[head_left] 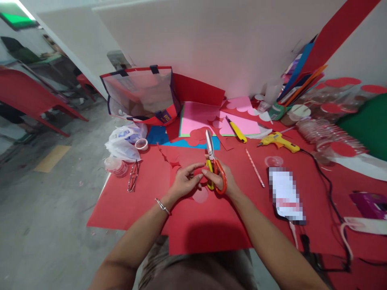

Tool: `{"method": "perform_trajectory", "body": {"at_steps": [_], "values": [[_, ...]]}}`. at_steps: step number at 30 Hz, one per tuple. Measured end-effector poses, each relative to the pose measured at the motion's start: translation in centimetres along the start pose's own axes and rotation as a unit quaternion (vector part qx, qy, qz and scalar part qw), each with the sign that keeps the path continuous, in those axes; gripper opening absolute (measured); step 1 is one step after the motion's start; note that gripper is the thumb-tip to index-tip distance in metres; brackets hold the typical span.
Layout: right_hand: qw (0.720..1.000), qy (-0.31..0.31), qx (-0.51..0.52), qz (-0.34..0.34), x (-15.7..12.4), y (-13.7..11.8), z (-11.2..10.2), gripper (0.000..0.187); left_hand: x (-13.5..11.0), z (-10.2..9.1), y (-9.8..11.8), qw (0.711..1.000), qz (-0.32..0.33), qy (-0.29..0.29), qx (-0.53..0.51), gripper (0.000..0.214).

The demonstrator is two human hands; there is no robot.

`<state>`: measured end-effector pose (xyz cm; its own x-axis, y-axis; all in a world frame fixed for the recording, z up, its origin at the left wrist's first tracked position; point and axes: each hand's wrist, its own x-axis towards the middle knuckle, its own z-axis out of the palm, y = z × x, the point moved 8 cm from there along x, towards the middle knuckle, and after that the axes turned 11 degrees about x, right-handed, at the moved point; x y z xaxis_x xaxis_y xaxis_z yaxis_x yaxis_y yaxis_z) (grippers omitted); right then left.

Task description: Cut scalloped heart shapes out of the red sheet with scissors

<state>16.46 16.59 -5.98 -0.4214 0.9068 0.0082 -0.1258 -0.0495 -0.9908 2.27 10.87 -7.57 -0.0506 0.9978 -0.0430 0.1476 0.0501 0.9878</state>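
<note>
My right hand (229, 179) is closed round scissors (209, 144) with orange and yellow handles, the blades pointing away from me and looking shut. Close beside it, my left hand (186, 179) pinches a small red paper piece (198, 175), largely hidden by the fingers; the right thumb reaches to it too. Just below the hands, a pale round disc (200, 195) lies on the red table covering (208, 229). Beyond the scissor blades are red scalloped paper cutouts (196, 136) and pink sheets (198, 114).
To the right lie a yellow cutter knife (236, 129), a yellow glue gun (279, 141) with a black cord, a striped pencil (254, 167) and a phone (286, 193). On the left are eyeglasses (133, 177), a white plastic bag (122, 141) and a mesh tote bag (142, 94).
</note>
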Motion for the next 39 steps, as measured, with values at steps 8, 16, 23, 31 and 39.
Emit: {"method": "perform_trajectory", "body": {"at_steps": [8, 16, 23, 31, 39], "values": [[0.999, 0.026, -0.029, -0.026, 0.1, -0.9, -0.4, 0.061, 0.1, -0.4, 0.2, 0.999, -0.004, 0.038, -0.022, 0.054], [1.000, 0.012, -0.023, -0.013, 0.1, -0.6, -0.4, 0.060, 0.2, -0.5, 0.1, 0.999, 0.001, 0.036, -0.012, 0.050], [0.999, 0.004, -0.033, -0.007, 0.2, -0.3, 0.1, 0.059, 0.1, 0.1, 0.4, 1.000, -0.004, -0.027, 0.009, 0.055], [0.999, 0.011, -0.046, -0.019, 0.0, -0.5, 0.0, 0.061, 0.1, -0.2, 0.1, 1.000, -0.006, 0.006, -0.014, 0.054], [0.999, 0.010, -0.043, -0.024, 0.1, -0.6, -0.3, 0.064, 0.2, -0.4, 0.0, 1.000, 0.001, 0.014, -0.017, 0.054]]}}
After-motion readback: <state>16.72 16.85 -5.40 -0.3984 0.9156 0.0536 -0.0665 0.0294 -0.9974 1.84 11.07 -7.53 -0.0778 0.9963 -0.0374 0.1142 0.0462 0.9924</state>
